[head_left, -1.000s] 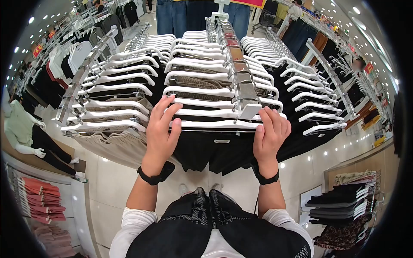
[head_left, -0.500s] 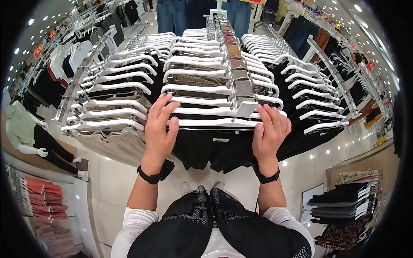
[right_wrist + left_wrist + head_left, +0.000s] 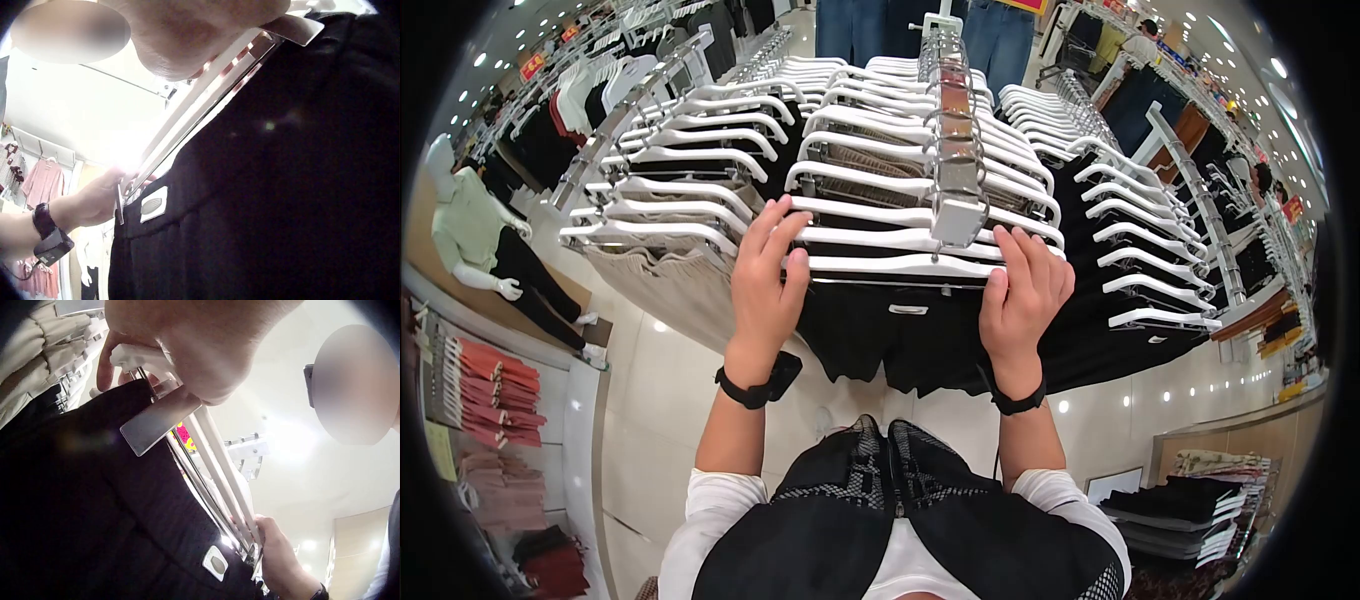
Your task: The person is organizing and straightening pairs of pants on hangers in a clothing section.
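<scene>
At the front of the middle rail, a white hanger (image 3: pixel 860 266) carries black trousers (image 3: pixel 910 335) with a small pale label at the waistband. My left hand (image 3: pixel 765 275) holds the left ends of the front few hangers, fingers reaching over them and thumb at the near side. On the opposite ends my right hand (image 3: pixel 1025 285) does the same. In the left wrist view a metal clip (image 3: pixel 159 422) below my left hand pinches the waistband. Seen from the right wrist, the other metal clip (image 3: pixel 297 28) sits close under my right hand.
A chrome rail end (image 3: pixel 958 220) sticks out over the front hangers. Side rails hold beige trousers (image 3: pixel 675 270) at left and more black ones at right. A dressed mannequin (image 3: pixel 475 220) stands far left. Low racks of pink clothes (image 3: pixel 495 390) and dark clothes (image 3: pixel 1175 505) flank me.
The head view has turned a little, so the racks shift in the picture. Both hands keep their places at the front hangers' ends, and the trousers' label shows more fully.
</scene>
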Motion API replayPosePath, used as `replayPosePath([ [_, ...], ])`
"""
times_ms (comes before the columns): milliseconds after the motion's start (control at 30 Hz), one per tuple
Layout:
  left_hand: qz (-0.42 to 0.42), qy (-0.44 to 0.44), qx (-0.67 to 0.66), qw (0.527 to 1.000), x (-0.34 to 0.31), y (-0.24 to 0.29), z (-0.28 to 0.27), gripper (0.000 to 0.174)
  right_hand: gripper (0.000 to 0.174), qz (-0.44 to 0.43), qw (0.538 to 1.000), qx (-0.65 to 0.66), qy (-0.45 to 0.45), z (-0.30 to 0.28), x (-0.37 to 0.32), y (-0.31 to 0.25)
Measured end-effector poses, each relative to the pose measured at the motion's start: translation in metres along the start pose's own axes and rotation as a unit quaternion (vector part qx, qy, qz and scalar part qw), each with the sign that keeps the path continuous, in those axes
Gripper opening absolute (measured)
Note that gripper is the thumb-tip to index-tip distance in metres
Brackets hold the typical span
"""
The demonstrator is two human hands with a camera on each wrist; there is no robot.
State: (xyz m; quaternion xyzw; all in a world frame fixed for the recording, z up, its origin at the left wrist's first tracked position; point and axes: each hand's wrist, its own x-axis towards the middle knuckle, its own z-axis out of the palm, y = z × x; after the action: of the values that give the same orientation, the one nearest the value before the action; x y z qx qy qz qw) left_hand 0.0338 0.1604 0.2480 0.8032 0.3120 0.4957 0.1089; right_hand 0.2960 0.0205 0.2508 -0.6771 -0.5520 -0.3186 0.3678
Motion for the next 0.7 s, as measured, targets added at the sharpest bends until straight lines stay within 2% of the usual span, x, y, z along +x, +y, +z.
replayPosePath([
  [200,-0.012,0.043,-0.007,0.999,-0.003,0.008,0.006,0.039,0.039,-0.008,1.0,0.008,-0.007,-0.001,0.0,0.003],
  [433,0.014,0.058,0.01,0.998,-0.004,0.001,0.012,0.038,0.038,-0.015,1.0,0.02,-0.005,0.001,0.001,0.005],
  [700,-0.004,0.072,0.027,0.997,-0.003,-0.001,0.021,0.04,0.038,-0.01,1.0,0.024,-0.01,0.001,-0.001,0.007],
])
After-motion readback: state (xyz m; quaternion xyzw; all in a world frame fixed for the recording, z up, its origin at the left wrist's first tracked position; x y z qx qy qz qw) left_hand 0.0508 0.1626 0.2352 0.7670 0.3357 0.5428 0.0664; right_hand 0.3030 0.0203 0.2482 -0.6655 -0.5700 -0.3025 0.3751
